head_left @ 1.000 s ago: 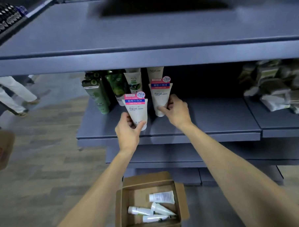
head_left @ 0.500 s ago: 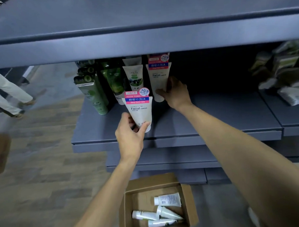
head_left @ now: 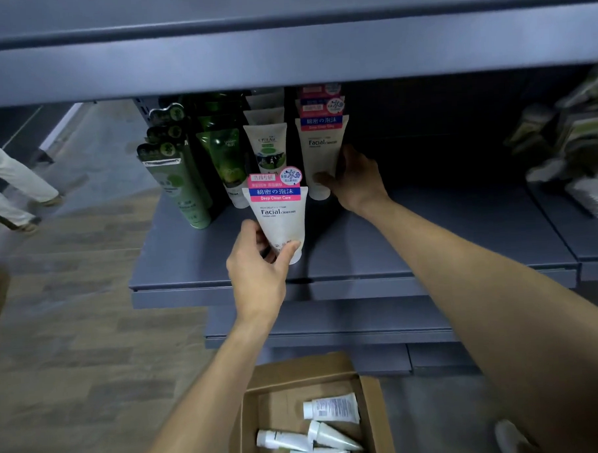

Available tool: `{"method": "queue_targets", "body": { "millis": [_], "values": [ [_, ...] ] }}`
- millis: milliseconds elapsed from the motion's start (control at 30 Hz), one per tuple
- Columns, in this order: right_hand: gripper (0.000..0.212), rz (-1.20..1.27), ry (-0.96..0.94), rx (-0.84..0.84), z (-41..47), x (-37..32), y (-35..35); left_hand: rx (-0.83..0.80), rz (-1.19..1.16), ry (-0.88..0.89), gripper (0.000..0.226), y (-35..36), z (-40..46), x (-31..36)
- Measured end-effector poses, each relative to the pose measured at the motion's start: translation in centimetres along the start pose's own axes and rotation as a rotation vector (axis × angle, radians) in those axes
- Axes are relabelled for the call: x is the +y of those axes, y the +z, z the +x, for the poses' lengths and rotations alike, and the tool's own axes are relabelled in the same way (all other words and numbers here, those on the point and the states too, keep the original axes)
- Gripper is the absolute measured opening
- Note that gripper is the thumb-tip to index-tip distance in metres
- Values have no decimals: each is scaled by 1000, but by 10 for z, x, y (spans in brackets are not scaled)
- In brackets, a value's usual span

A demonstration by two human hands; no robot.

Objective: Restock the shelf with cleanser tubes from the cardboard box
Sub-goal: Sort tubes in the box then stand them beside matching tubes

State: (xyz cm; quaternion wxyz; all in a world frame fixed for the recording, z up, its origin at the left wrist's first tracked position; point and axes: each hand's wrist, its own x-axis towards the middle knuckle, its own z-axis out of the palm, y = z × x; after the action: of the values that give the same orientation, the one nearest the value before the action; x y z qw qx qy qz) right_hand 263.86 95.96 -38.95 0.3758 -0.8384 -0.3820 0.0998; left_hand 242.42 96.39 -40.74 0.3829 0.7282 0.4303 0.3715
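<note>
Left grip (head_left: 258, 262): thumb and fingers pinched round the cap end of one white Facial cleanser tube (head_left: 279, 215), held upright, label forward, above the front part of the grey shelf (head_left: 411, 242); contact between tube and shelf cannot be told. Right grip (head_left: 352, 179): fingers wrapped about the lower end of a second Facial cleanser tube (head_left: 321, 150), standing deeper on the same shelf at the head of a row of like tubes running back. Just left of that row: a file of white tubes with green labels (head_left: 266, 145), then dark green pouches (head_left: 224, 161), then green boxed items (head_left: 179, 187) at the shelf's left end. Far right of the shelf: a loose pile of pale packets (head_left: 576, 166), well apart from the hands. Floor, below both forearms: open cardboard box (head_left: 251, 416) holding four white tubes (head_left: 331, 410) lying flat. Far left: legs of another person (head_left: 11, 184) on the wooden floor.
</note>
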Motion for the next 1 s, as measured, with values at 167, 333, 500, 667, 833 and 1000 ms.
{"method": "queue_targets", "body": {
  "millis": [167,333,500,667,833,1000],
  "values": [
    [58,-3,1,-14,4,0,-2,2,20,7,35,4,5,0],
    [59,-7,15,-9,5,1,-1,7,17,8,35,8,7,-1],
    [60,-19,13,-24,1,-2,-3,-4,24,10,34,11,11,1],
    [67,-300,3,-214,-19,17,-26,-8,3,15,35,24,18,4],
    [78,-510,53,-259,-40,46,-56,-28,21,37,37,44,28,9],
    [74,-561,60,-280,-43,43,-64,-12,35,49,38,59,36,15]
  ]
}}
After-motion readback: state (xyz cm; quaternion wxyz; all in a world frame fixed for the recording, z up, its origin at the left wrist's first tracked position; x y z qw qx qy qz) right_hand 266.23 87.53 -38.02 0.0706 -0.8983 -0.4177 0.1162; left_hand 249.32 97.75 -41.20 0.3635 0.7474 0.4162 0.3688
